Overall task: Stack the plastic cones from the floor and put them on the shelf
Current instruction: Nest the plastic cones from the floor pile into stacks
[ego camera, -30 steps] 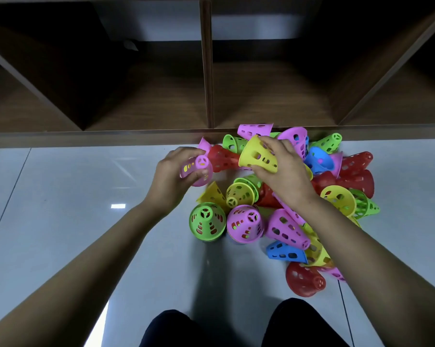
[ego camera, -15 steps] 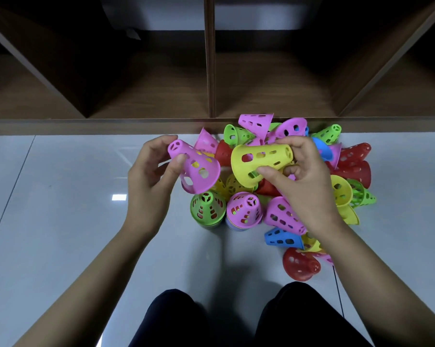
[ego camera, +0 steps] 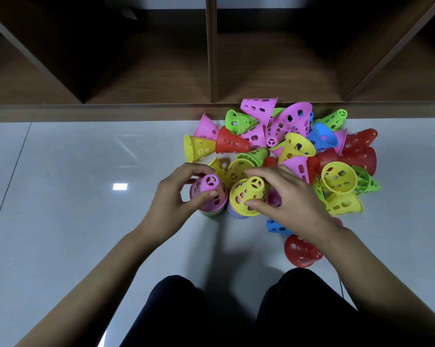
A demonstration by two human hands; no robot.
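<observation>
Two stacks (ego camera: 212, 212) of plastic cones stand upright and close together on the grey floor (ego camera: 61, 209) in front of the shelf (ego camera: 148, 71), roughly in line with its central divider (ego camera: 211, 46) and clear of its base board. I record the stack nearer the shelf's left end as capped by a pink cone (ego camera: 209, 187), narrow end up, with a green rim showing at the bottom. The neighbouring stack is capped by a yellow cone (ego camera: 246, 195), with purple and blue rims visible beneath it. My left hand (ego camera: 173, 199) grips the pink cone, with the thumb (ego camera: 206, 195) and forefinger curled round its sides in a pinch; the other fingers are hidden behind the hand. My right hand (ego camera: 294, 196) holds the yellow cone with the thumb (ego camera: 252, 203) on the side away from the shelf and the forefinger over the side facing it, the remaining fingers loosely spread. A loose pile (ego camera: 299, 146) of pink, green, yellow, red and blue cones lies tumbled against the shelf's base board, mostly right of the divider. A blue cone (ego camera: 274, 226) and a red cone (ego camera: 301, 251) lie on their sides farthest from the shelf, the blue one partly under my right wrist. Dark-trousered knees (ego camera: 211, 316) show at the edge of the view opposite the shelf.
</observation>
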